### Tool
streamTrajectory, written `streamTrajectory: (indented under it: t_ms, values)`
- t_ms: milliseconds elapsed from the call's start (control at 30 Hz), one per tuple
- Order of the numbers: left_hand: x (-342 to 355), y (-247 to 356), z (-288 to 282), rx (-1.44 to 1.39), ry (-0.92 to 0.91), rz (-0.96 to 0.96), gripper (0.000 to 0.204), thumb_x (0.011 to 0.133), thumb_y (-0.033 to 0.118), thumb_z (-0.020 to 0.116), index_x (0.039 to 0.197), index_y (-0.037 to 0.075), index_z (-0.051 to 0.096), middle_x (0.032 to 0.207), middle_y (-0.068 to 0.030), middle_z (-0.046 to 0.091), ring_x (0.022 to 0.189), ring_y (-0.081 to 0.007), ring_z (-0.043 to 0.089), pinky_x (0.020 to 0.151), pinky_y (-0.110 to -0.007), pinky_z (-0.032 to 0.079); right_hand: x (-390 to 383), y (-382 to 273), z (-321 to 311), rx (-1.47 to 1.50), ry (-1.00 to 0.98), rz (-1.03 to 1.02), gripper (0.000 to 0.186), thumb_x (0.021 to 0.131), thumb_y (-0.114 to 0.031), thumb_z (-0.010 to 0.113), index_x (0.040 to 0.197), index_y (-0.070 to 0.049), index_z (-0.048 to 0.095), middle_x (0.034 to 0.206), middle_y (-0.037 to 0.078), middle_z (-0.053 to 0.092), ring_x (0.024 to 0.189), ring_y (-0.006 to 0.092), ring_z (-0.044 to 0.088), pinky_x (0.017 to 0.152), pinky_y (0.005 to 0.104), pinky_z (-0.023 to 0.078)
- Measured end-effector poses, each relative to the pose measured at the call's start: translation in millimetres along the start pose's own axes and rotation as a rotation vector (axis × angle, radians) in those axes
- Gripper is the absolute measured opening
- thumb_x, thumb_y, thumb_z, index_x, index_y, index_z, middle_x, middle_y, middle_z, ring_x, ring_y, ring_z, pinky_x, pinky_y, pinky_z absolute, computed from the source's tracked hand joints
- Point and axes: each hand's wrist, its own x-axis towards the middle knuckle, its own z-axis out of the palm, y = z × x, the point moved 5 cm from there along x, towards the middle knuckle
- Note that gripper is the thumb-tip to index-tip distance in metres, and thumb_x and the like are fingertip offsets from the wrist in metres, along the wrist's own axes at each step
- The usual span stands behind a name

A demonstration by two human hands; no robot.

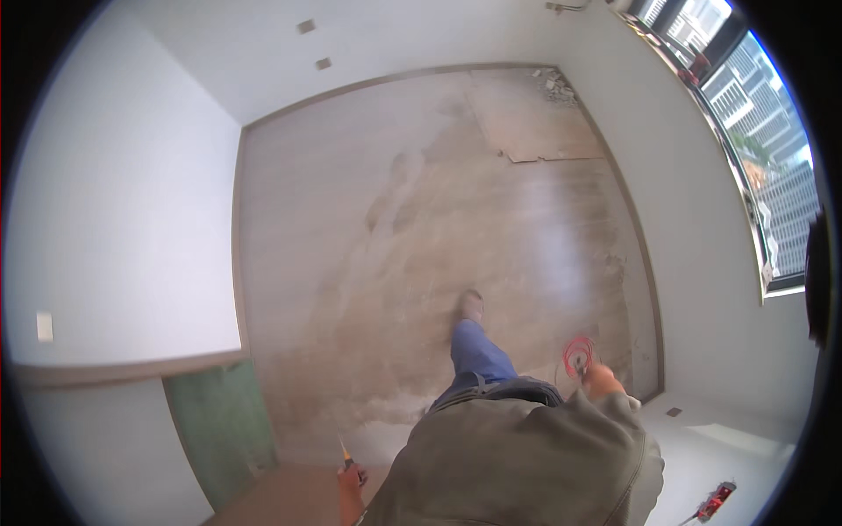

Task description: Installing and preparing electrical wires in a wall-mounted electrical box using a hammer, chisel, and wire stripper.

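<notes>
Red coil (572, 350) in right grip (602, 381)

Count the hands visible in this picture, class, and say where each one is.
2: the left hand at the bottom, left of centre, gripping an orange-handled tool; the right hand at the lower right, with a red coil.

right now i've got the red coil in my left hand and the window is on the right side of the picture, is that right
Not quite: the head view shows the red coil in your right hand, not the left. The window is on the right side of the picture, as you say.
</notes>
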Motion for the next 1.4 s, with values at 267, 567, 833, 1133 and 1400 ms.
streamTrajectory:
  t_ms: [267, 567, 833, 1133, 1400]
  values:
    - [84, 141, 186, 0.488, -0.441, 0.181, 0.022, 0.089, 0.026, 0.066, 0.086, 0.006, 0.057, 0.065, -0.0071, 0.058, 0.048, -0.0193, 0.056, 0.041, -0.035, 0.044, 51, 64, -47, 0.296, -0.313, 0.094, 0.042, 0.081, -0.034, 0.075, 0.116, -0.012, 0.074, 0.119, 0.011, 0.072, 0.115, 0.0266, 0.067, 0.094, 0.0426, 0.054]
    - [-7, 467, 485, 0.315, -0.529, 0.046, 0.025, 0.093, 0.036, 0.065, 0.094, 0.014, 0.055, 0.066, -0.0018, 0.053, 0.046, -0.0157, 0.047, 0.047, -0.032, 0.042, 134, 54, -269, 0.878, 0.237, 0.221, 0.045, 0.083, -0.041, 0.076, 0.109, -0.004, 0.073, 0.103, 0.021, 0.073, 0.100, 0.0369, 0.070, 0.086, 0.0456, 0.056]
    - [51, 621, 702, 0.088, -0.754, -0.042, 0.031, 0.096, 0.044, 0.060, 0.090, 0.013, 0.056, 0.067, -0.0029, 0.057, 0.053, -0.0163, 0.054, 0.047, -0.033, 0.043, 193, 43, -272, 0.973, -0.127, 0.466, 0.052, 0.075, -0.046, 0.084, 0.101, -0.002, 0.076, 0.104, 0.020, 0.074, 0.101, 0.0324, 0.071, 0.085, 0.0418, 0.056]
    - [-84, 861, 1015, 0.338, -1.015, 0.102, 0.027, 0.098, 0.040, 0.058, 0.105, 0.015, 0.056, 0.074, -0.0043, 0.059, 0.054, -0.0162, 0.054, 0.046, -0.032, 0.042, 250, 19, -329, 0.877, -0.130, 0.109, 0.052, 0.081, -0.049, 0.076, 0.109, -0.004, 0.074, 0.104, 0.019, 0.074, 0.100, 0.0327, 0.071, 0.085, 0.0422, 0.056]
    - [-200, 932, 1281, 0.277, -1.147, 0.284, 0.049, 0.099, 0.026, 0.054, 0.143, 0.010, 0.041, 0.090, -0.0108, 0.062, 0.066, -0.0211, 0.059, 0.054, -0.033, 0.046, 422, 113, -453, 0.854, -0.427, 0.240, 0.049, 0.084, -0.049, 0.071, 0.108, -0.007, 0.075, 0.103, 0.016, 0.074, 0.097, 0.0300, 0.072, 0.084, 0.0431, 0.056]
